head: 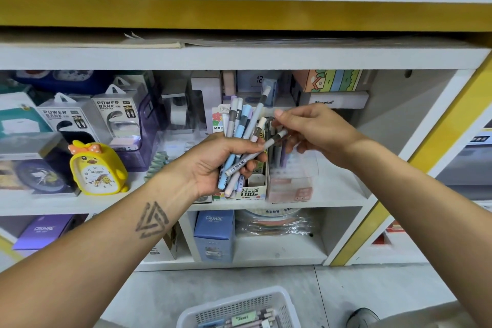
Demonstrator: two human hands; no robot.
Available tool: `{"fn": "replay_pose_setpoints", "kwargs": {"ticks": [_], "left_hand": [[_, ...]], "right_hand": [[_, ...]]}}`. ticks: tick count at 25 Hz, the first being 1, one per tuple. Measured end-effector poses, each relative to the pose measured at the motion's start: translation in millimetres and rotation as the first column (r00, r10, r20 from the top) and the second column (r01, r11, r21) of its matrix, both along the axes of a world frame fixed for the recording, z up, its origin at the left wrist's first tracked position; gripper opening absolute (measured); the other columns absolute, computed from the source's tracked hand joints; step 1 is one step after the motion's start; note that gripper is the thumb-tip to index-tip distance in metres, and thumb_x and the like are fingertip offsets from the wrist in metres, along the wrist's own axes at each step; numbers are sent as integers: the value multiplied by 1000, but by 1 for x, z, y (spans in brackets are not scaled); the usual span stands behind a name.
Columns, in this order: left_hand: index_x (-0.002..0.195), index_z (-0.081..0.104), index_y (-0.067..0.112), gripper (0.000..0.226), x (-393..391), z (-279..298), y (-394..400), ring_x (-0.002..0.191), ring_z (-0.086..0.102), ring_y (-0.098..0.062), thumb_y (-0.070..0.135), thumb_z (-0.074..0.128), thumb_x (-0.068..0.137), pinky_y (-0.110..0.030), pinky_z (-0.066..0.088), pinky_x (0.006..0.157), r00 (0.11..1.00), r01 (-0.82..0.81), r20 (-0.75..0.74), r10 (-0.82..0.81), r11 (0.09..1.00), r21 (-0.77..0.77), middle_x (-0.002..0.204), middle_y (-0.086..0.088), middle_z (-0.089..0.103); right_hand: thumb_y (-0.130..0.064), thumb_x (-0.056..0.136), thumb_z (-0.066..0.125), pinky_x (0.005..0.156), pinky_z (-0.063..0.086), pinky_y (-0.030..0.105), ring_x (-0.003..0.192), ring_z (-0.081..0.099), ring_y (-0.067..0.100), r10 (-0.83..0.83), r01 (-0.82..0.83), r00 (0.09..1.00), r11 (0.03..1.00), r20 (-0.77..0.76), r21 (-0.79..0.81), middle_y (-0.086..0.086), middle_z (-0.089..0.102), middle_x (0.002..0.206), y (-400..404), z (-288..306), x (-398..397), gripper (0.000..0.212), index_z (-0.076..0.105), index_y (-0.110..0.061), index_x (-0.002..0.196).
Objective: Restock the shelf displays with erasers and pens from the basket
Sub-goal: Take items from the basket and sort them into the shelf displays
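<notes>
Your left hand (213,160) grips a fanned bundle of pastel plastic pens (241,128) before the white shelf's (332,189) front edge while your right hand (311,128) pinches 1 white pen (255,157); loosen the left and the bundle likely spills.

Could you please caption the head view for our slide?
Left hand grips a pen bundle; right hand pulls one pen out.

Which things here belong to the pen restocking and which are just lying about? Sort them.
Job:
bundle of pens in the left hand
single pen pinched by the right hand
clear pen holder on the shelf
white basket on the floor

Lying about:
yellow duck clock
power bank boxes
blue CRUHRE box
</notes>
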State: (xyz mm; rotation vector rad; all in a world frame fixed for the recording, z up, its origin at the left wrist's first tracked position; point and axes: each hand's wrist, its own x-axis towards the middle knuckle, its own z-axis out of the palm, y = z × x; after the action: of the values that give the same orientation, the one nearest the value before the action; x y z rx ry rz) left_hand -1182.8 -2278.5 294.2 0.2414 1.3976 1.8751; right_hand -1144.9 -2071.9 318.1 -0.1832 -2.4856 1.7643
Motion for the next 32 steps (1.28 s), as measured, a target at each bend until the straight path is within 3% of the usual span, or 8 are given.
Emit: {"fn": "replay_pose_setpoints", "kwargs": {"ticks": [5, 12, 14, 16, 18, 20, 26, 32], "left_hand": [[86, 74, 6, 15, 3, -2, -1, 50, 58, -17, 2, 77, 71, -22, 48, 46, 995, 85, -52, -89, 994, -68, 77, -19, 68], [82, 72, 5, 12, -7, 2, -18, 48, 58, -14, 1, 75, 71, -20, 47, 41, 999, 52, 9, -51, 991, -122, 76, -18, 69], [88, 70, 4, 16, -10, 4, -22, 48, 57, -12, 2, 74, 72, -19, 46, 40, 1000, 16, 14, -14, 993, -120, 75, -16, 68], [95, 70, 1, 22, -13, 5, -23, 47, 57, -11, 4, 72, 73, -17, 46, 41, 999, -29, 26, 32, 994, -108, 75, -13, 69], [106, 68, -3, 33, -14, 5, -22, 47, 57, -9, 5, 71, 74, -16, 46, 41, 998, -55, 38, 59, 994, -98, 75, -13, 69], [113, 65, -4, 39, -13, 3, -19, 48, 57, -10, 5, 70, 75, -17, 45, 42, 998, -49, 39, 53, 995, -88, 79, -14, 68], [111, 63, 0, 41, -10, 2, -14, 48, 57, -11, 5, 71, 71, -17, 45, 42, 999, -37, 32, 39, 998, -54, 78, -15, 67], [117, 62, -2, 44, -10, 2, -15, 48, 57, -11, 5, 70, 74, -18, 45, 43, 998, -59, 14, 60, 997, -53, 79, -16, 68]], "right_hand": [[-21, 94, 68, 56, 44, 19, 69, 62, 11, -19, -2, 996, 967, -82, -256, 5, 75, 87, -5, 3, -3, 14, 71, -10, 102], [1, 94, 56, 56, 52, 22, 63, 65, 17, -306, 156, 940, 778, -150, -609, 12, 69, 70, 15, 9, -8, 9, 62, 7, 94], [-1, 91, 58, 52, 51, 23, 56, 61, 15, -380, 251, 895, 862, -234, -440, 10, 66, 67, 19, 8, -6, 7, 61, 4, 95], [-3, 90, 61, 55, 56, 26, 57, 66, 16, -277, 281, 888, 959, -368, -43, 8, 69, 72, 20, 3, -1, 11, 62, -6, 100], [-10, 92, 64, 65, 59, 27, 69, 70, 15, -78, 236, 925, 884, -371, 403, 3, 71, 79, 17, -6, 3, 17, 60, -18, 106], [-18, 95, 63, 72, 59, 35, 77, 69, 17, 39, 176, 948, 761, -316, 624, -1, 69, 83, 13, -16, 6, 16, 57, -21, 109], [-22, 97, 61, 62, 47, 17, 75, 64, 7, 121, 99, 959, 703, -255, 705, -13, 64, 78, 9, -22, 12, 17, 51, -36, 98], [-25, 97, 63, 69, 57, 34, 77, 66, 11, 190, -20, 966, 729, -175, 684, -8, 66, 83, 8, -25, 13, 11, 58, -35, 101]]}}
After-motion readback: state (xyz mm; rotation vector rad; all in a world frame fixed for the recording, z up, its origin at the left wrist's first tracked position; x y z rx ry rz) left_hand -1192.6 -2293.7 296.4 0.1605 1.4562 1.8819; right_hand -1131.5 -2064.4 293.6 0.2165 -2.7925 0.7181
